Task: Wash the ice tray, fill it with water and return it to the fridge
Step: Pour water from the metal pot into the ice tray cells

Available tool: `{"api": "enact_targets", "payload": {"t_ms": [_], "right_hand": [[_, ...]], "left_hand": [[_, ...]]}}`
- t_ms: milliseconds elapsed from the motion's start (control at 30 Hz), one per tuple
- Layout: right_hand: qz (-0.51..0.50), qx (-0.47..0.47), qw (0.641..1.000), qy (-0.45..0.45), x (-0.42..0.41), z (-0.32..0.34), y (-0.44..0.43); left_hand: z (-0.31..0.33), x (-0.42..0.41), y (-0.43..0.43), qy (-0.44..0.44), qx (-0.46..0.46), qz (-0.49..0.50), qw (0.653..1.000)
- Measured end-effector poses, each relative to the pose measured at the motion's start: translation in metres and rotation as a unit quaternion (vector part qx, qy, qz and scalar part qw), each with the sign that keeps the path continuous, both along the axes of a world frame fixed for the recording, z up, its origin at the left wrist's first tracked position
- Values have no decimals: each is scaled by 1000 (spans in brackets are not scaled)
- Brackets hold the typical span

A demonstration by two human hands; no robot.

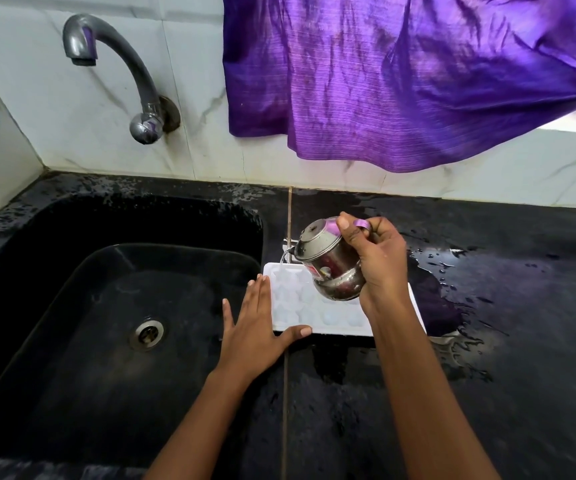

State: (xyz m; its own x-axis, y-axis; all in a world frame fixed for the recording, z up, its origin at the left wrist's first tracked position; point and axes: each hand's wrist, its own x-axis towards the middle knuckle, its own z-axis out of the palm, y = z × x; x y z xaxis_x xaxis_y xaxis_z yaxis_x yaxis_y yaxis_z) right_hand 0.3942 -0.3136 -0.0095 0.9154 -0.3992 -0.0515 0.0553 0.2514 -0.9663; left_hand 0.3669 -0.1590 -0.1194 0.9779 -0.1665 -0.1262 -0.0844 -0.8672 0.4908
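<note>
A white ice tray (317, 311) lies flat on the black counter just right of the sink. My left hand (259, 323) rests against its left edge, fingers spread, thumb along the tray's near edge. My right hand (373, 258) grips the handle of a small steel kettle (328, 265), tilted to the left above the tray. A thin stream of water runs from the spout onto the tray's far left corner. My right wrist hides part of the tray's right side.
A black sink (113, 306) with a metal drain (146, 332) fills the left. A grey tap (106, 64) juts from the tiled wall. A purple cloth (401, 74) hangs at the upper right. The counter (487, 271) is wet with puddles.
</note>
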Motion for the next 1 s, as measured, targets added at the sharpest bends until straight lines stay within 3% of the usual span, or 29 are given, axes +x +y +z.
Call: {"api": "enact_targets", "payload": {"t_ms": [600, 1000], "right_hand": [[-28, 147, 988, -28, -13, 9, -36], [-102, 55, 993, 15, -40, 14, -98]], "left_hand": [[6, -2, -2, 2, -5, 5, 1000], [8, -1, -4, 7, 18, 12, 1000]]}}
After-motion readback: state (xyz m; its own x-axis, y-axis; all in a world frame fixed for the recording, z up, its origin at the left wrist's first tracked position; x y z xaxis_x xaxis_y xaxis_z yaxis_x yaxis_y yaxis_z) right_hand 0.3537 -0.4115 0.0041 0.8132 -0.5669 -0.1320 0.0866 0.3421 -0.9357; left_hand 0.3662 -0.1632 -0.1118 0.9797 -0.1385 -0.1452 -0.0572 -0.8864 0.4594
